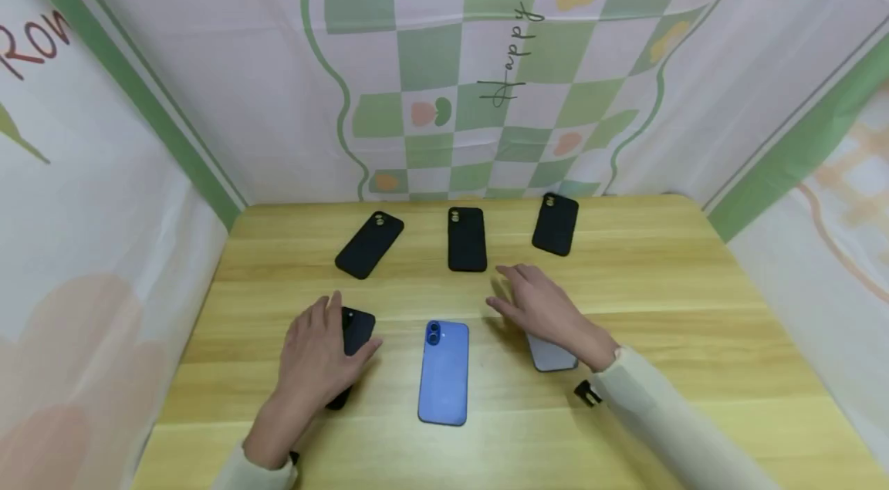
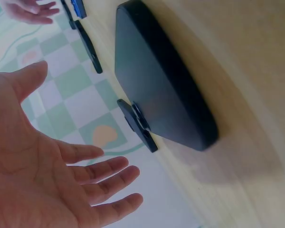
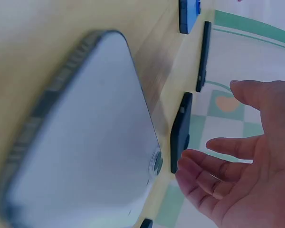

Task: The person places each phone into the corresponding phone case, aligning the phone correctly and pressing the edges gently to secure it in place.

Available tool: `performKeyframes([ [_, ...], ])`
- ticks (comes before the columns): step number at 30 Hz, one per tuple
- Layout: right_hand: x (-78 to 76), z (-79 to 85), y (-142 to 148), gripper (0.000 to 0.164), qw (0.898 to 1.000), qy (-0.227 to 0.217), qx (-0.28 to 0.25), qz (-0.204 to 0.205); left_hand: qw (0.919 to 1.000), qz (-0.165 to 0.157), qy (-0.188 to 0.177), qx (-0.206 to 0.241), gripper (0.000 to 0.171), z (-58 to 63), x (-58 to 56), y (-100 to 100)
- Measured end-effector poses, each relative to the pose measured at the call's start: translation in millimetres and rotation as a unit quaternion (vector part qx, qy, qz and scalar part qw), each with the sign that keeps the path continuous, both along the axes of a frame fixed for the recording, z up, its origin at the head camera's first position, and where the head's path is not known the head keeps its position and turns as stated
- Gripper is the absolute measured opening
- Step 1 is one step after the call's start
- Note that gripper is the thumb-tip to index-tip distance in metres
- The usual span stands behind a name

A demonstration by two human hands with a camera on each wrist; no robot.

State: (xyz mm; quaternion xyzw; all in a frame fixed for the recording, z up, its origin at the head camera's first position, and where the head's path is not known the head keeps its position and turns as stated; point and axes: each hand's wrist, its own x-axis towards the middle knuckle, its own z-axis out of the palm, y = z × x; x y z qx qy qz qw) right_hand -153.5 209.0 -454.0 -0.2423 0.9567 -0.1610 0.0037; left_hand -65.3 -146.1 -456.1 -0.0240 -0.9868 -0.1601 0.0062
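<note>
My left hand (image 1: 316,355) is held over a black phone (image 1: 357,332), its fingers loosely extended and the palm partly covering it. In the left wrist view, a gap separates this hand (image 2: 52,161) from the phone (image 2: 156,80). To the right, my other hand (image 1: 545,309) hovers above a pale silver phone (image 1: 552,355), whose upper part it hides. The right wrist view shows those fingers relaxed and apart from the silver phone (image 3: 90,137). Between the hands, a blue phone (image 1: 444,378) lies back up on the wooden table (image 1: 500,444).
Toward the table's far edge lie three black phone cases: a tilted one (image 1: 370,245) at left, a straight one (image 1: 468,240) mid-way, and another (image 1: 556,224) at right. Printed cloth (image 1: 444,73) hangs behind and along both sides. A black clip (image 1: 587,393) shows by the right cuff.
</note>
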Motion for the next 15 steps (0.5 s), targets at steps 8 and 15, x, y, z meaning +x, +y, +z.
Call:
performKeyframes([
  [8, -38.7, 5.2, -40, 0.06, 0.999, -0.028, 0.007, 0.036, 0.9984, 0.038, -0.036, -0.021, 0.105, -2.2, 5.4, -9],
  [15, -71.1, 13.1, -83, 0.065, 0.993, -0.069, 0.039, 0.09, 0.9946, 0.047, -0.086, -0.034, 0.105, -7.2, 9.8, -10],
])
